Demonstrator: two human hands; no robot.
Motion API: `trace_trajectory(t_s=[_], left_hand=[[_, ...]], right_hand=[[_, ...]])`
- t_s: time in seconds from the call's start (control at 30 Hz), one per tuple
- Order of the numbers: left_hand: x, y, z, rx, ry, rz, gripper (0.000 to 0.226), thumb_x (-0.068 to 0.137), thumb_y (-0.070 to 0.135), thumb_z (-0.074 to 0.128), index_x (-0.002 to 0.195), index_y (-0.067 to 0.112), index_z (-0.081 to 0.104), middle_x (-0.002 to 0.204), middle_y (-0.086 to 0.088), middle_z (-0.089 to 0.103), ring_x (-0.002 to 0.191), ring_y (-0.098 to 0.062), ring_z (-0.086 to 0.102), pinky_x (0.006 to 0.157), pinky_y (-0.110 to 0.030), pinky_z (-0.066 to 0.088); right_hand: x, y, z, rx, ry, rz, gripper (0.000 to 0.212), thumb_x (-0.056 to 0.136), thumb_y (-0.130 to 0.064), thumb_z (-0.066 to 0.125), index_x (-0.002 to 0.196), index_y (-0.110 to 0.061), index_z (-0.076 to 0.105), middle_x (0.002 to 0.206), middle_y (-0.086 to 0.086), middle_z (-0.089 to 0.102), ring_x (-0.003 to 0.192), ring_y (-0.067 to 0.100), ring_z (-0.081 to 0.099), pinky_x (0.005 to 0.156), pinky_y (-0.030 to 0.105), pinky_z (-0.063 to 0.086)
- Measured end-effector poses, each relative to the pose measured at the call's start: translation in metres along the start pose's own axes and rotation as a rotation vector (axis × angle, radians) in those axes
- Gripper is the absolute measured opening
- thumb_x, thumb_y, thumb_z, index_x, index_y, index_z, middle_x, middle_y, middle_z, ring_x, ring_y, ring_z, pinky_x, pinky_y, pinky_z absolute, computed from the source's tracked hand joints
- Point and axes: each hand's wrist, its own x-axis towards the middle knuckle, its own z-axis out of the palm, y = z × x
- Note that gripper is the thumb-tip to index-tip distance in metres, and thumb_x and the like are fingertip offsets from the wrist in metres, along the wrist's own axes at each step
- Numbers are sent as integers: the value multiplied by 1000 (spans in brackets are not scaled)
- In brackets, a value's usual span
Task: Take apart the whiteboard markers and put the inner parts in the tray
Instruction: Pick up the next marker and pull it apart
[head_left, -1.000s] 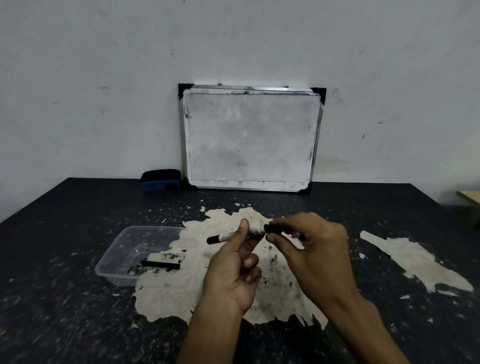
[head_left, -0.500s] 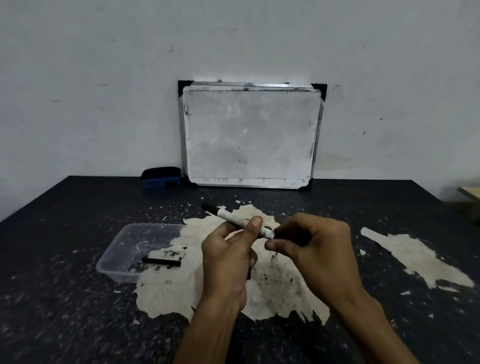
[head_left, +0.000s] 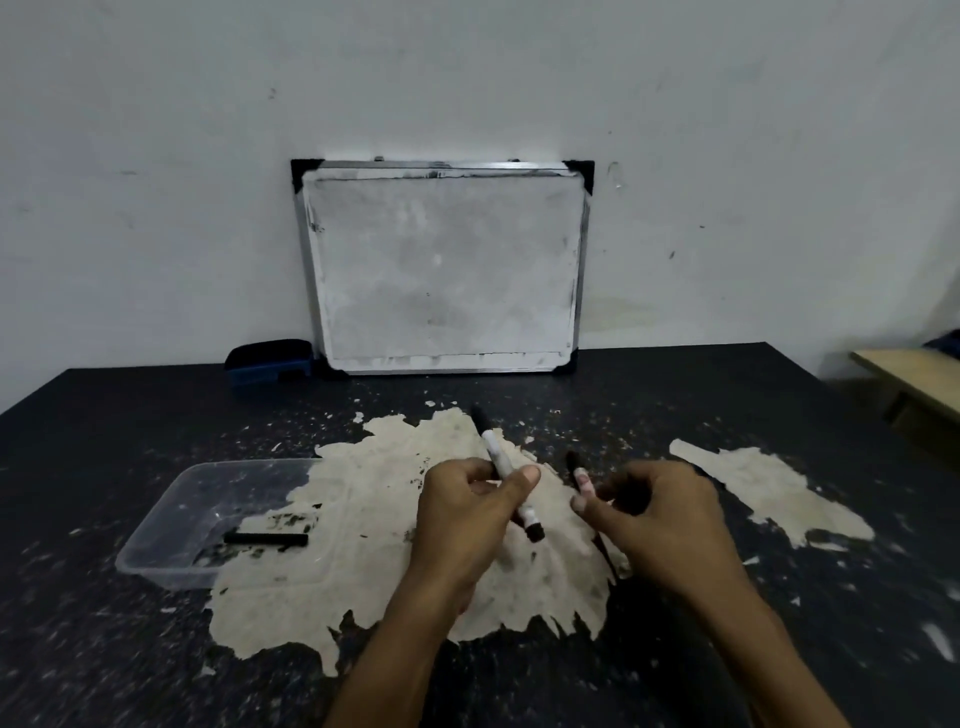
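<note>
Black and badly worn, the desk (head_left: 130, 649) shows ragged pale patches where its dark coating has peeled off. Over the largest patch the left hand (head_left: 467, 525) is curled closed around a whiteboard marker (head_left: 501, 462), thumb pressed across the white barrel; the marker tilts steeply, one dark end pointing away toward the wall, the other dark end poking out below the fingers. The right hand (head_left: 660, 514) is closed on a small dark piece (head_left: 575, 467), its top showing above the fingertips; what the piece is cannot be told. Half a second ago the two hands met at one end of the marker, which lay at a flatter slant; now they are apart and the marker stands more upright. Left of the hands a clear plastic tray (head_left: 171, 506), rectangular with rounded corners, holds one thin black rod (head_left: 266, 539). A metal-framed whiteboard (head_left: 441, 270), smeared grey, leans against the white wall, a blue eraser (head_left: 270, 359) beside it.
</note>
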Motion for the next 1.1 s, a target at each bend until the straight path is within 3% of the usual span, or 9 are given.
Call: trace_trajectory(t_s=[0.07, 0.2, 0.27, 0.37, 0.47, 0.7, 0.9, 1.03, 1.1], left_hand=[[6, -7, 8, 152, -47, -9, 25, 81, 32, 74, 76, 7, 74, 61, -9, 73, 52, -12, 66, 60, -37, 53], [16, -20, 26, 373, -92, -17, 27, 77, 38, 75, 75, 12, 73, 60, -2, 73, 54, -10, 69, 61, -34, 57], [21, -24, 35, 535, -93, -6, 30, 73, 45, 75, 75, 15, 69, 64, 2, 72, 60, -14, 70, 62, -37, 57], [24, -24, 54, 762, -97, 26, 33, 73, 49, 74, 73, 19, 59, 70, 4, 64, 68, -17, 64, 58, -30, 44], [24, -22, 70, 880, -112, 61, 33, 75, 48, 71, 89, 21, 58, 94, -1, 64, 85, -22, 63, 65, -33, 45], [25, -24, 80, 924, -140, 66, 38, 82, 45, 68, 103, 18, 53, 109, -6, 56, 96, -27, 60, 78, -38, 49], [22, -22, 81, 945, -138, 45, 43, 82, 51, 66, 107, 18, 54, 111, -7, 56, 100, -28, 59, 82, -39, 49], [24, -23, 76, 861, -145, 27, 42, 82, 54, 65, 102, 19, 54, 100, 0, 53, 90, -20, 55, 79, -37, 50], [24, -23, 71, 787, -132, 23, 46, 83, 55, 63, 110, 19, 55, 106, 0, 57, 91, -16, 52, 78, -34, 47]], right_hand=[[3, 16, 8, -305, 7, 69, 40, 70, -65, 67, 86, -29, 64, 78, -10, 66, 74, 13, 64, 67, 38, 56], [0, 31, 20, -371, -80, 120, 37, 74, -63, 62, 88, -29, 56, 88, -6, 59, 79, 17, 59, 66, 32, 47], [2, 35, 21, -317, -30, 143, 29, 79, -55, 60, 83, -26, 58, 84, -4, 61, 75, 19, 60, 66, 33, 49], [6, 43, 15, -106, 101, 207, 30, 80, -54, 60, 76, -25, 66, 70, -6, 66, 67, 18, 64, 63, 36, 55], [5, 50, 7, 195, 180, 191, 26, 84, -42, 66, 72, -21, 75, 61, -4, 71, 62, 15, 67, 62, 39, 57], [3, 52, -6, 462, 266, 163, 19, 85, -31, 70, 68, -24, 73, 66, 1, 73, 68, 22, 70, 66, 41, 57], [-1, 44, -11, 681, 229, 222, 16, 86, -24, 70, 74, -14, 75, 63, 11, 73, 54, 24, 66, 59, 42, 57], [-2, 43, -14, 771, 245, 235, 10, 82, -20, 75, 76, -12, 76, 55, 5, 69, 52, 17, 60, 53, 33, 50], [-3, 41, -16, 832, 245, 229, 7, 81, -17, 76, 80, -10, 76, 54, 0, 67, 51, 11, 58, 51, 26, 47]])
